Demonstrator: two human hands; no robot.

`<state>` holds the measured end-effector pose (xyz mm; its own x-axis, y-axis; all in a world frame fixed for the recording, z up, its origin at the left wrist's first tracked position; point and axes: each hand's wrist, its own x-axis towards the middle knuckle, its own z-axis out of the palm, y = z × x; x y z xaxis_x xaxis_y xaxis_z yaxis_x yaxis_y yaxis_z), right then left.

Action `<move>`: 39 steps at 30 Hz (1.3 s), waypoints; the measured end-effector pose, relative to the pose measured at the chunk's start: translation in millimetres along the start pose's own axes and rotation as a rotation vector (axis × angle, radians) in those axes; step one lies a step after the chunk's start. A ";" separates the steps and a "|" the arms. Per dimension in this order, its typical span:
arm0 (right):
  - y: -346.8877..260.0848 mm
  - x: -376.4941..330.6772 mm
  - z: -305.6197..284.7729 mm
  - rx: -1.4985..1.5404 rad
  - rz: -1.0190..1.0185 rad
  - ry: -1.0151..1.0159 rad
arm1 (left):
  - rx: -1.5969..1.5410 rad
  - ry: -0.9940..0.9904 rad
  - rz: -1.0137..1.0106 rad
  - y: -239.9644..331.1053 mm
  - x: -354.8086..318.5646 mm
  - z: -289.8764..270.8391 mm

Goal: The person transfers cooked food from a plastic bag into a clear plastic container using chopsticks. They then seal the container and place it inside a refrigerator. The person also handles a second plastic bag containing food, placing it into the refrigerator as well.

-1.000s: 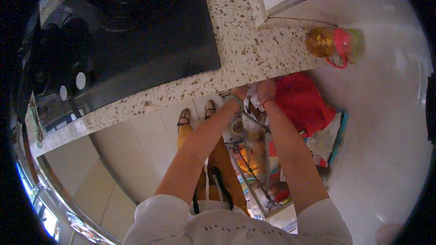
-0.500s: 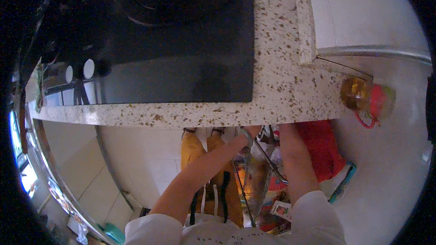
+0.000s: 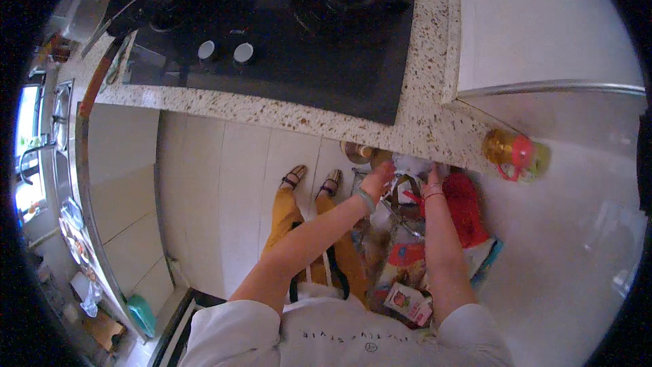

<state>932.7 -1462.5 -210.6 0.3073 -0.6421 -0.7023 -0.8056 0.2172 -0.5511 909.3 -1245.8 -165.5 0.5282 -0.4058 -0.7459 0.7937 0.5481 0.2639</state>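
Observation:
Below the front edge of the counter (image 3: 435,119), both my arms reach down and forward. A whitish, crumpled, see-through bundle that looks like a plastic bag (image 3: 411,165) is between my hands. My left hand (image 3: 380,178), with a pale green band at its wrist, is closed at the bundle's left side. My right hand (image 3: 432,177), wearing a thin bracelet, grips its right side; its fingertips are partly hidden. Just beneath my hands are dark straps and a metal frame (image 3: 406,228). A red cloth or bag (image 3: 465,214) lies beside my right forearm.
A black cooktop (image 3: 272,47) with two pale knobs is set in the speckled counter. At its right end stands an amber jar with a red handle (image 3: 509,153). Packages, including a white printed pack (image 3: 409,304), lie below my arms. A round brownish object (image 3: 356,151) shows under the counter edge.
The view has shifted, showing more floor and cooktop. My hands, earlier mostly hidden under the counter edge, now show with the whitish bundle between them.

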 end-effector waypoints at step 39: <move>274.2 -881.3 395.5 -0.488 0.427 -1.888 | -1.250 0.087 1.625 114.9 -685.6 -489.5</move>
<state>641.2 -546.3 79.0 -0.1221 0.9034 -0.4112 -0.9027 -0.2733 -0.3324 490.7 -546.7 76.9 0.3454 0.8750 -0.3391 -0.9040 0.4072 0.1300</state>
